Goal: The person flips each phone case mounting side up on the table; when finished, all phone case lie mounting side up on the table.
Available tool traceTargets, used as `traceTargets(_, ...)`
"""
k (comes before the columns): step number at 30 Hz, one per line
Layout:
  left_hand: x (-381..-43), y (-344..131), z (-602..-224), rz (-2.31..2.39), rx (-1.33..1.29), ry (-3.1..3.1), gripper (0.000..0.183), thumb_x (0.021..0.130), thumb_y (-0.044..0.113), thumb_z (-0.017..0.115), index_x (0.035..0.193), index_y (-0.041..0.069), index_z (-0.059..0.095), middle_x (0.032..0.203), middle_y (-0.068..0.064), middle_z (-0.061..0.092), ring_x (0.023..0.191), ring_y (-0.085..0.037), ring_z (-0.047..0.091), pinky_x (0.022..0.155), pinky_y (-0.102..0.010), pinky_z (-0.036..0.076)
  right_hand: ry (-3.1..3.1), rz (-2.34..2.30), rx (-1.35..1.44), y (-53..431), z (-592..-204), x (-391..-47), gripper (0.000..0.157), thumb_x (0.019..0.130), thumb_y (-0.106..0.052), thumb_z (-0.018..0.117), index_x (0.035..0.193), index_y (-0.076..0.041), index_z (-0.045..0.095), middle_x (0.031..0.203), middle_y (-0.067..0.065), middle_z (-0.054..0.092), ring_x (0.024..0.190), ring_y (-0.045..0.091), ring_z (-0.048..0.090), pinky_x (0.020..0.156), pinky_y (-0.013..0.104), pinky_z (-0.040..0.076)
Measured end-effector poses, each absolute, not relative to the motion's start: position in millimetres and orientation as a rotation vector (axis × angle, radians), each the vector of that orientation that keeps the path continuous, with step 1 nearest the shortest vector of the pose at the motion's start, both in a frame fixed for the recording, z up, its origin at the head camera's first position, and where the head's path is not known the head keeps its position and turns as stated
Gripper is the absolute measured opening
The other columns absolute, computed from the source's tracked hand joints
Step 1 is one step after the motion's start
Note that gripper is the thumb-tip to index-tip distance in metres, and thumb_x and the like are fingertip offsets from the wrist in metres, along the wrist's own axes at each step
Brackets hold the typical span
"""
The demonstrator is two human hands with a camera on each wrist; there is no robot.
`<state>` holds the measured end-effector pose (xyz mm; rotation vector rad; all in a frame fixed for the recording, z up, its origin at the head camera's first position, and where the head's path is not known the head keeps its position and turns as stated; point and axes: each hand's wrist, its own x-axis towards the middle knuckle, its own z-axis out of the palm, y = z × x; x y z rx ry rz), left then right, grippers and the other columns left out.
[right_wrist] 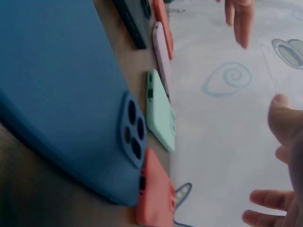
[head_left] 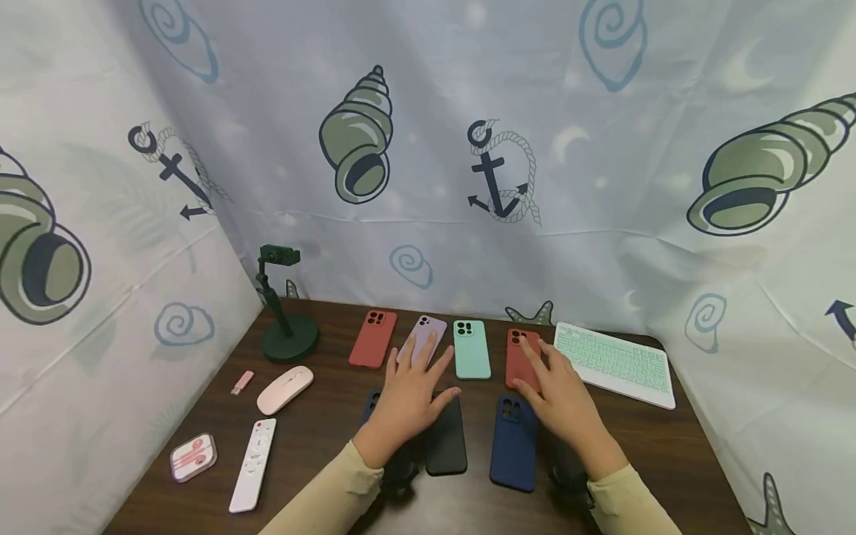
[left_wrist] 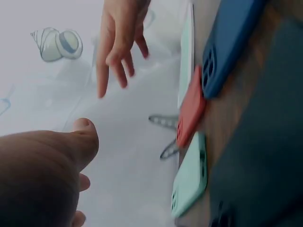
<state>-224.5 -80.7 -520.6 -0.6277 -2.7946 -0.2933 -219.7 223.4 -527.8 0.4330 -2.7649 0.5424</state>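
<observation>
Front row: blue phone case [head_left: 513, 449] and black phone case [head_left: 446, 442], flat on the bench [head_left: 321, 438].
Left hand [head_left: 406, 397]: fingers spread, empty; seen from the head, across the lilac phone case [head_left: 431, 325].
Right hand [head_left: 567, 390]: likewise, across a red phone case [head_left: 517, 362]; wrist views show both hands raised clear.
Back row: mint phone case [head_left: 472, 357] between lilac and red.

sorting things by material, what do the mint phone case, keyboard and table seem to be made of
Mint phone case: probably silicone or soft plastic, matte; even colour, no sharp glints.
Keyboard: likely hard plastic, smooth; straight, crisp-edged white frame.
Table: dark streaky grain and a soft sheen suggest wood or wood-look laminate; I can't tell which.
</observation>
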Motion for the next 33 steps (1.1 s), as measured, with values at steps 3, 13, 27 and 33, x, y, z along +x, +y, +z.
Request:
traceTargets(3, -216, -70, -519, -0.379, -0.713, -2.805, 0.072, 0.098, 0.066, 0.049, 0.16, 0.038, 0.028, 0.169, -0.006, 0.023, 0.155, -0.04, 0.021, 0.116, -0.071, 0.021, -2.721, 0.629, 0.438, 223, -531, -213, 0.075, 0.098, -0.049, 0.062, 0.162, -0.033, 0.025, 0.143, 0.016, 0.048, 0.115, 0.03, 0.054, 0.09, 0.051, 0.049)
traceTargets(13, -198, -32, -542, -0.698, -0.979, -2.772, 0.059, 0.1, 0.055, 0.056, 0.147, 0.021, 0.049, 0.147, -0.003, 0.048, 0.134, -0.02, 0.049, 0.105, -0.041, 0.049, -2.799, 1.06, 0.243, 233, -558, -195, 0.061, 0.102, -0.052, 0.053, 0.157, -0.03, 0.037, 0.106, 0.002, 0.057, 0.083, 0.014, 0.054, 0.072, 0.031, 0.044)
traceTargets(27, -188, -9, -588, -0.883, -1.252, -2.828, 0.055, 0.096, 0.046, 0.068, 0.144, 0.025, 0.049, 0.142, 0.0, 0.043, 0.127, -0.012, 0.046, 0.101, -0.03, 0.048, -2.607, 2.049, -0.197, 246, -596, -185, 0.057, 0.099, -0.055, 0.057, 0.143, -0.023, 0.041, 0.095, 0.019, 0.063, 0.058, 0.032, 0.063, 0.04, 0.045, 0.049)
traceTargets(33, -191, -11, -592, -1.029, -1.224, -2.807, 0.056, 0.092, 0.038, 0.076, 0.141, 0.026, 0.052, 0.143, -0.002, 0.042, 0.13, -0.013, 0.048, 0.103, -0.03, 0.048, -2.62, 2.049, -0.2, 247, -599, -185, 0.049, 0.1, -0.038, 0.064, 0.142, -0.018, 0.049, 0.094, 0.017, 0.064, 0.057, 0.029, 0.063, 0.043, 0.043, 0.051)
